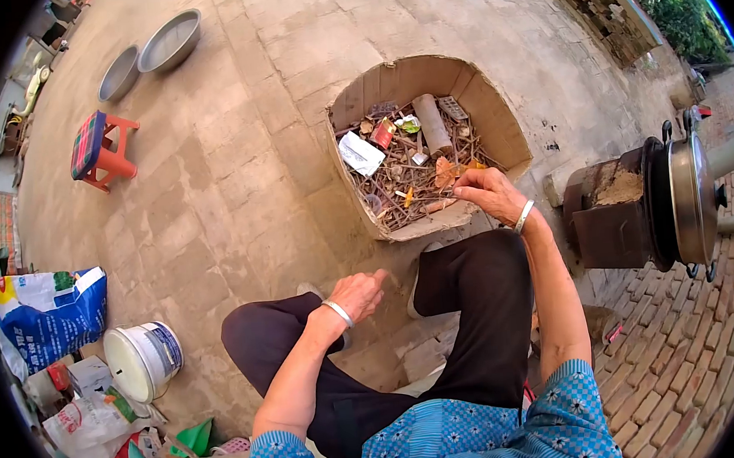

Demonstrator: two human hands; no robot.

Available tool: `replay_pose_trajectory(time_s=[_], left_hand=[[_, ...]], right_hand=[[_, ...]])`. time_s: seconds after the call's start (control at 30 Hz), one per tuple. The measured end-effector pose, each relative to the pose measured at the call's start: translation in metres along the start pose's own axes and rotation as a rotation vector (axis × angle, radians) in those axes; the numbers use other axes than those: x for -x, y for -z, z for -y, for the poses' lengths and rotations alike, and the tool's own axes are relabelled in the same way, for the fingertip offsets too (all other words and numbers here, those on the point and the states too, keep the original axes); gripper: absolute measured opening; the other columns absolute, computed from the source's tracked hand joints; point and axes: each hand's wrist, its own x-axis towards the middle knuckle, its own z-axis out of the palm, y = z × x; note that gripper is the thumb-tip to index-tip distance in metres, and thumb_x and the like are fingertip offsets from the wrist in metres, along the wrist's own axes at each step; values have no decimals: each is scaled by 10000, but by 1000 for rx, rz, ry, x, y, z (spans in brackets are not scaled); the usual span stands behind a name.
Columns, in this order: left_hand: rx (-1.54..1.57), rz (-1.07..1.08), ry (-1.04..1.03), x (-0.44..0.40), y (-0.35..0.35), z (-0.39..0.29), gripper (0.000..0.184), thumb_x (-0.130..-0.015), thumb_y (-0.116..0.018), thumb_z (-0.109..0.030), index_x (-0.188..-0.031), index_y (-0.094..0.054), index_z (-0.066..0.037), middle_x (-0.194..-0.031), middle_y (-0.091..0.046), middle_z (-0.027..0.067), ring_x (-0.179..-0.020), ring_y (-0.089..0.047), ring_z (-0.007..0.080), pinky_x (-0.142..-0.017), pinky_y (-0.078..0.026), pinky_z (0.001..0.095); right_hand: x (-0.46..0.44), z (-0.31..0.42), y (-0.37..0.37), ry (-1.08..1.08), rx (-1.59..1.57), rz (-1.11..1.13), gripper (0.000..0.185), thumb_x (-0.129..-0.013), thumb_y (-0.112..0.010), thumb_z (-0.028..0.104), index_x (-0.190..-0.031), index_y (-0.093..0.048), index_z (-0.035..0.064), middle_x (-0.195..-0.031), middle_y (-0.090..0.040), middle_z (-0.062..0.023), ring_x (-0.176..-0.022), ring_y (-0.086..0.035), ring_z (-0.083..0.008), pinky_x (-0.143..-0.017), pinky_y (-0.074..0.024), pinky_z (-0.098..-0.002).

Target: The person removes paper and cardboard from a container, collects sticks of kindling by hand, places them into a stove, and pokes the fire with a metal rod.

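Observation:
My right hand [490, 193] is over the front right edge of a cardboard box [509, 130], its fingertips drawn together in a pinch. Whatever they grip, if anything, cannot be told apart from the twigs behind. My left hand [357, 297] is beside my left knee, fingers curled and index finger pointing out, with nothing visible in it. Inside the box lie many twigs [395, 197], a brown cylinder [433, 126], a white packet [361, 154], a red small box [383, 132], dry leaves [445, 172] and a yellow scrap [408, 197].
A stove [608, 212] with a lidded metal pot [690, 199] stands close on my right. Left are a white bucket [128, 365], a blue-and-white sack [59, 323] and assorted bags. Farther off are a red stool [106, 149] and two metal basins [169, 43].

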Motion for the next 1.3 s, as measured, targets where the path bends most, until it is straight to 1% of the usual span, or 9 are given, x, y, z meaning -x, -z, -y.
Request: replay_pose_trajectory(time_s=[0.07,0.17,0.37,0.5,0.63,0.9,1.1,1.17,1.3], left_hand=[[-14,-6,37,-1,8,-8,366,-853,-577,-107,-1189,-483,4,-824,-625,219,-806,-609,408,-674,-487,481],[8,0,35,-2,11,-11,359,-859,-578,-106,-1188,-484,4,-829,-625,217,-798,-614,402,-663,-493,468],[60,-2,53,-5,19,-22,366,-865,-583,-109,-1198,-475,-1,-865,-606,205,-792,-606,401,-643,-487,470],[58,-31,50,-1,26,-25,388,-857,-601,-109,-1208,-466,-13,-839,-587,182,-773,-600,375,-650,-489,443],[24,-57,53,10,30,-25,440,-846,-626,-116,-1247,-490,5,-816,-585,149,-739,-601,316,-649,-494,398],[90,-56,110,19,45,-20,459,-829,-647,-97,-1251,-500,8,-807,-574,127,-730,-591,291,-651,-488,373],[112,-53,89,21,45,-17,441,-856,-616,-122,-1257,-500,21,-803,-556,127,-718,-573,279,-658,-478,373],[110,-65,86,22,46,-17,441,-856,-620,-124,-1254,-500,22,-802,-557,124,-718,-574,276,-660,-477,371],[117,-72,70,22,45,-18,445,-854,-622,-123,-1255,-498,25,-801,-557,123,-717,-573,277,-661,-475,370]], right_hand=[[-31,-7,7,-33,38,-10,285,-805,-608,237,-893,-647,-31,-712,-603,-110,-714,-571,-153,-676,-458,-314],[-81,-20,4,-97,265,-9,298,-776,-612,233,-931,-654,-18,-862,-668,-211,-882,-655,-308,-794,-501,-365],[-167,-101,-71,-155,497,28,344,-782,-629,266,-1002,-646,3,-984,-673,-194,-958,-636,-342,-805,-497,-395],[-175,-88,-126,-321,670,187,313,-811,-624,259,-1043,-648,49,-1116,-640,-202,-1064,-608,-355,-904,-487,-435],[-188,-120,-184,-355,682,161,278,-836,-597,226,-1015,-655,22,-1066,-659,-207,-1048,-627,-335,-899,-499,-414],[-190,-159,-231,-469,568,13,288,-753,-714,200,-1029,-672,128,-1027,-680,-132,-997,-645,-304,-841,-504,-378],[-187,-161,-220,-552,450,-33,191,-765,-673,179,-915,-669,61,-985,-671,-175,-965,-632,-359,-838,-502,-417],[-187,-163,-220,-620,339,-310,214,-795,-643,211,-913,-663,34,-1006,-673,-181,-959,-637,-364,-827,-506,-427],[-180,-151,-213,-777,187,-376,279,-785,-658,252,-951,-657,26,-1006,-679,-174,-970,-642,-357,-837,-504,-429]])
